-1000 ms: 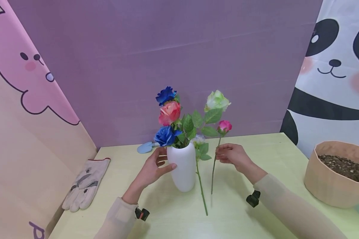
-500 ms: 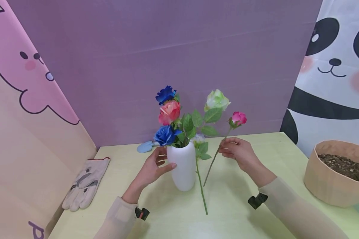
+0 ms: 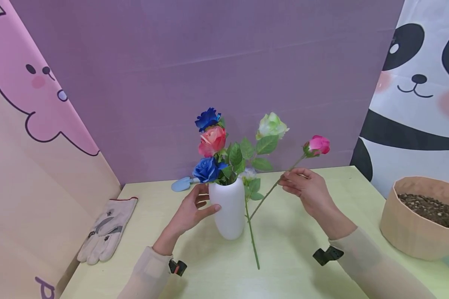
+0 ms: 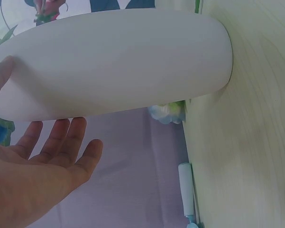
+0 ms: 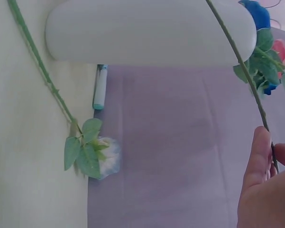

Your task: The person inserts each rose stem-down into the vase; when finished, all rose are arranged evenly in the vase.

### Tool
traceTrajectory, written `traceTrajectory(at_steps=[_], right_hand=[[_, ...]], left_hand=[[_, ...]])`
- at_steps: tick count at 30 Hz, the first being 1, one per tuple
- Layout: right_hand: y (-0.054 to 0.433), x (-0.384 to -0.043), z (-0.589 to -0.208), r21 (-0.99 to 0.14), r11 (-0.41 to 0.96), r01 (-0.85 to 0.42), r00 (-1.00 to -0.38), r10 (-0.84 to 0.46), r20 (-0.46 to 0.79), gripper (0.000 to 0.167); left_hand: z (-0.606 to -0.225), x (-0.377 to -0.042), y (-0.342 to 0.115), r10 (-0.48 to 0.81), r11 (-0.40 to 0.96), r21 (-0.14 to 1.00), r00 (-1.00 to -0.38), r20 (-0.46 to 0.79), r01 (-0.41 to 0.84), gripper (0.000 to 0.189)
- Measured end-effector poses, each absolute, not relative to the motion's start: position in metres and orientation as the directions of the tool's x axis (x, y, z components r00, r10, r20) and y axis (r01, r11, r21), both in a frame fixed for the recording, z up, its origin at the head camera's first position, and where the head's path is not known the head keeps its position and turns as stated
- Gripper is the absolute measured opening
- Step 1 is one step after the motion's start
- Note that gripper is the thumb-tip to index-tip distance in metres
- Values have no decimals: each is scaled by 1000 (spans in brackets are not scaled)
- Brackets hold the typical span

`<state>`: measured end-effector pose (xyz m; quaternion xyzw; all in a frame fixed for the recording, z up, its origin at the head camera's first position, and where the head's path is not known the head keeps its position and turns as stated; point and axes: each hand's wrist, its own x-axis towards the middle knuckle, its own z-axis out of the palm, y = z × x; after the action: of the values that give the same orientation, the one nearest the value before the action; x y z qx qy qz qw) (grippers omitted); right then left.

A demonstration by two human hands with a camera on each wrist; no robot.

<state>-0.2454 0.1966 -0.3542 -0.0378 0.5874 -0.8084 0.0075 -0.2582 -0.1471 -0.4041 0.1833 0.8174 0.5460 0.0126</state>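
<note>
A white vase point(image 3: 228, 211) stands upright on the table, holding two blue roses point(image 3: 206, 169), a coral rose point(image 3: 212, 141) and a pale green rose point(image 3: 271, 126). My left hand point(image 3: 190, 211) grips its left side near the rim, thumb in front and fingertips at the back edge, as the left wrist view point(image 4: 47, 156) confirms. Right of the vase, my right hand point(image 3: 306, 189) pinches the bare stem of a pink rose point(image 3: 317, 145) between thumb and fingers. That stem slants, bloom up to the right, its lower end pointing toward the vase.
A white-blue rose point(image 5: 108, 156) lies on the table point(image 3: 292, 257) just right of the vase, its green stem toward me. A blue toy trowel point(image 3: 181, 184) sits behind. Work gloves point(image 3: 108, 230) lie at left; a tan soil-filled pot point(image 3: 415, 224) stands at right.
My right hand has moved right and turned the pink rose from nearly upright to a slant, its bloom going right and its lower end swinging left. The left hand and vase stay put.
</note>
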Motion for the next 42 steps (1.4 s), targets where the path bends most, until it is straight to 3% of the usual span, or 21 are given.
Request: traceTrajectory(at_steps=[13, 29, 42], right_hand=[[197, -233, -339, -856, -489, -170, -982, 15, 187, 9], [188, -224, -322, -791, -556, -256, -958, 39, 283, 7], [178, -227, -317, -735, -596, -322, -940, 112, 321, 13]], left_hand=[[-404, -258, -147, 318, 328, 899, -930, 186, 292, 69], [-405, -258, -148, 324, 332, 898, -929, 179, 289, 69], [-404, -258, -148, 318, 343, 897, -933, 168, 279, 71]])
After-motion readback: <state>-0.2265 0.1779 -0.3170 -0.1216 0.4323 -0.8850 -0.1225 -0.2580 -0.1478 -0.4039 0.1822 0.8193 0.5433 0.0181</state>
